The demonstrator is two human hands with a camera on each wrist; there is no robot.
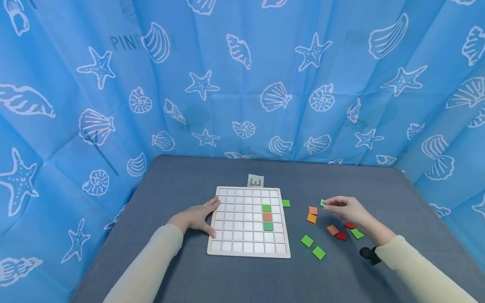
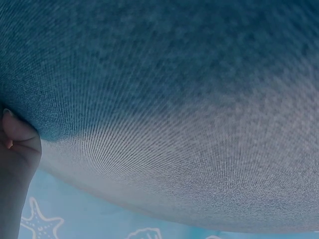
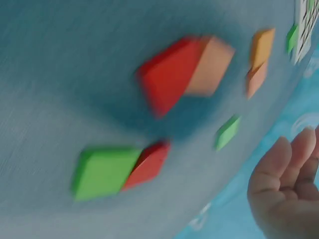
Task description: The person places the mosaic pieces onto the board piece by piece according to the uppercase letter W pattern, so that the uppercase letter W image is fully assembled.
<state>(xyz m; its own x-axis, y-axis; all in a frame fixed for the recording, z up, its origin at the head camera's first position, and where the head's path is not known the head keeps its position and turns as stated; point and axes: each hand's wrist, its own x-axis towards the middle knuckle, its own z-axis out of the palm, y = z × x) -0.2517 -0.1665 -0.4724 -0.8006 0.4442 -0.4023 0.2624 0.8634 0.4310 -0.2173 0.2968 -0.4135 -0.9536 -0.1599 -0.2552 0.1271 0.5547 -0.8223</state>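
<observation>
At the left edge of the white gridded board [image 1: 236,221], my left hand [image 1: 195,216] rests with thumb and fingers spread apart, touching the rim. Three tiles sit in one column of the board: a green tile [image 1: 267,208], an orange tile [image 1: 267,217] and a darker green tile [image 1: 268,226]. My right hand [image 1: 346,207] hovers over the table to the right, its fingers loosely bent. Just beyond its fingertips lies a light green tile [image 3: 228,132]; the right wrist view shows a gap between them. The left wrist view catches only part of the left hand [image 2: 20,144].
A small patterned card [image 1: 255,180] lies behind the board. One green tile [image 1: 286,203] lies by its right edge. Loose orange tiles [image 1: 312,210], red tiles [image 1: 341,236] and green tiles [image 1: 319,253] are scattered to the right. A blue shell-print curtain [image 1: 242,84] hangs behind the grey table.
</observation>
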